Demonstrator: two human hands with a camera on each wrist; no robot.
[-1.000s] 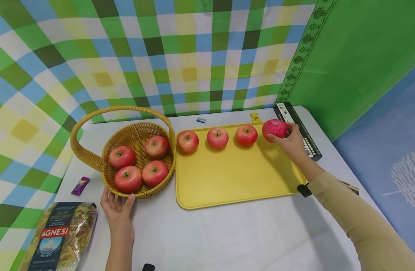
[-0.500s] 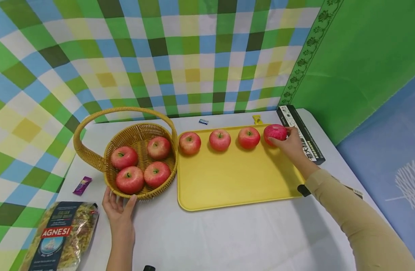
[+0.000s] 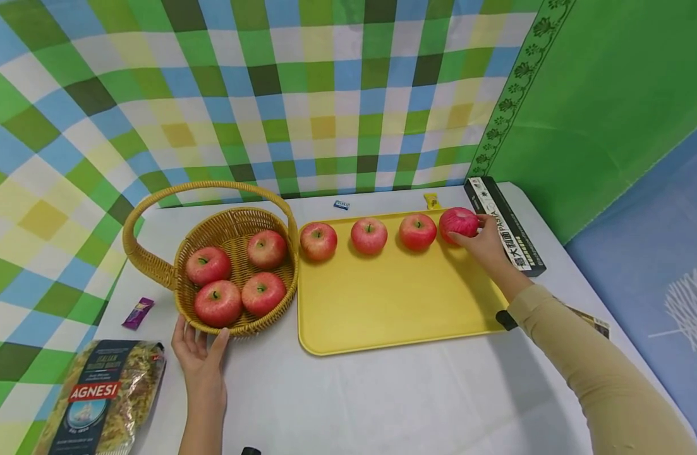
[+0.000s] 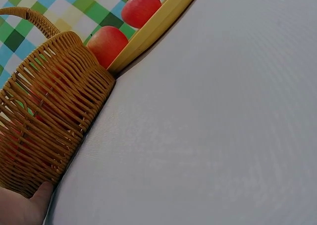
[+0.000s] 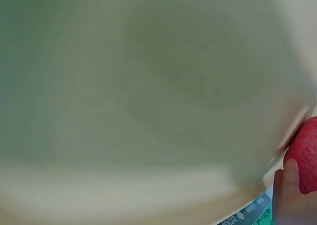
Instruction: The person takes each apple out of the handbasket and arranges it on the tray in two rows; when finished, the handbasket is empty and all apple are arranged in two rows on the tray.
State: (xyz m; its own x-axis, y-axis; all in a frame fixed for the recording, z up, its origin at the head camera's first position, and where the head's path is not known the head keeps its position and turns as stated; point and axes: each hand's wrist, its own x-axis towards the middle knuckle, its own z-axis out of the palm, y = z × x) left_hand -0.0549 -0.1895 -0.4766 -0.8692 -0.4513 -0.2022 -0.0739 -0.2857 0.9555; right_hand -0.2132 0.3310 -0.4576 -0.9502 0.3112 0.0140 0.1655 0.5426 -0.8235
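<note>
Apple [image 3: 458, 222] at the yellow tray's [image 3: 393, 303] far corner, gripped by the right hand [image 3: 484, 243], may roll off; the left hand [image 3: 200, 354] rests relaxed against the wicker basket [image 3: 155, 268].

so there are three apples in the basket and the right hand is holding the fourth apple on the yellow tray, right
Not quite: the wicker basket holds four apples, not three, as the head view shows. The rest stands: the right hand holds the fourth apple at the right end of the row on the yellow tray.

White table [image 3: 382, 404] (basket [image 3: 155, 268], tray [image 3: 393, 303], pasta bag [image 3: 100, 398])
</note>
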